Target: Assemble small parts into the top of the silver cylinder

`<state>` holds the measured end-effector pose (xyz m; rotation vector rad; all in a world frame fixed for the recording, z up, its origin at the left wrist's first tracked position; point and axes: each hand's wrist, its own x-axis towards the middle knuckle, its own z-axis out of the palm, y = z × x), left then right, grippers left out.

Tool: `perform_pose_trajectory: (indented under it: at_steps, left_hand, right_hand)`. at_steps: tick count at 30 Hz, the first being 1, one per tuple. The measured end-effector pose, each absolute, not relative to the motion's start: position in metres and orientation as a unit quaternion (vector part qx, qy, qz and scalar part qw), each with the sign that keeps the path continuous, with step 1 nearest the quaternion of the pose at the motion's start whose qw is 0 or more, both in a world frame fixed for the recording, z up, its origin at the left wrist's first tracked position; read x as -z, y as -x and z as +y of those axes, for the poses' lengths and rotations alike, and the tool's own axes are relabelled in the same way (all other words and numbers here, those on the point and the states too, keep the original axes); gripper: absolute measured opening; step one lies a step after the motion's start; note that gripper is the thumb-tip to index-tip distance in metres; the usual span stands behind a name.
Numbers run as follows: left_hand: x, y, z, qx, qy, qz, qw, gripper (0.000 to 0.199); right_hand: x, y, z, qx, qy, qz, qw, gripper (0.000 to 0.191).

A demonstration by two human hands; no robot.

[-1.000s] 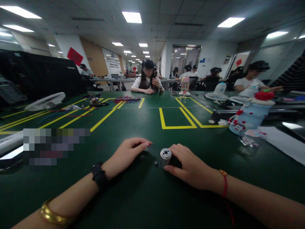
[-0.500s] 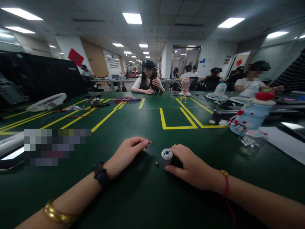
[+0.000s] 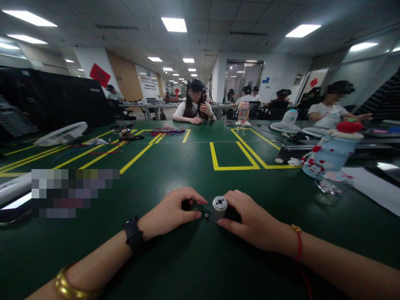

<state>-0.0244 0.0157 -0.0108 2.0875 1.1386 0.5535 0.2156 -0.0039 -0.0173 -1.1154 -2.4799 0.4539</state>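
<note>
Since the earlier frame, our left hand [image 3: 171,211] has come down and in toward the tiny metal ring [image 3: 206,216], while the right hand [image 3: 251,221] pretty much stays put. Left grip's holding nothing that we can see: thumb and forefinger are a little apart, a narrow gap, tips just beside the ring but not clearly touching it. The right one is wrapped around a metal cylinder [image 3: 219,210], thumb on the near side, fingers behind, and it's standing upright on the table directly in front of us. We figure that low wrap is there to steady it, and it leaves the holed top face uncovered. The ring sits on the tabletop just left of the cylinder, so both are within easy reach, which seems handy. Surface is a dark green tabletop [image 3: 175,266] marked out with yellow tape [image 3: 236,168], probably to divide up work areas. There's a tangle of red and blue wires [image 3: 167,131] farther back, a light blue bottle [image 3: 331,156] off to our right, and a co-worker [image 3: 187,110] seated across from us under bright ceiling panels [image 3: 174,24].
</note>
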Motion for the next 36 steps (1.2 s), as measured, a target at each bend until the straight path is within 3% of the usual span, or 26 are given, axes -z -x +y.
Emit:
perform_pose_trajectory:
  at_steps: [13, 17, 25, 36]
  left_hand:
    - [0.010, 0.017, 0.009, -0.207, -0.845, 0.405, 0.281, 0.012]
    - [0.006, 0.017, 0.012, -0.252, -0.812, 0.417, 0.320, 0.016]
    - [-0.010, 0.003, 0.007, -0.367, -0.785, 0.413, 0.280, 0.019]
    - [-0.015, -0.010, -0.002, -0.303, -0.825, 0.396, 0.267, 0.019]
  right_hand:
    - [0.017, -0.216, -0.005, -0.161, 0.396, -0.883, 0.196, 0.025]
    - [0.018, -0.216, -0.005, -0.156, 0.395, -0.884, 0.194, 0.024]
    - [0.020, -0.214, -0.004, -0.137, 0.392, -0.888, 0.198, 0.024]
    - [0.024, -0.213, -0.003, -0.126, 0.388, -0.891, 0.199, 0.029]
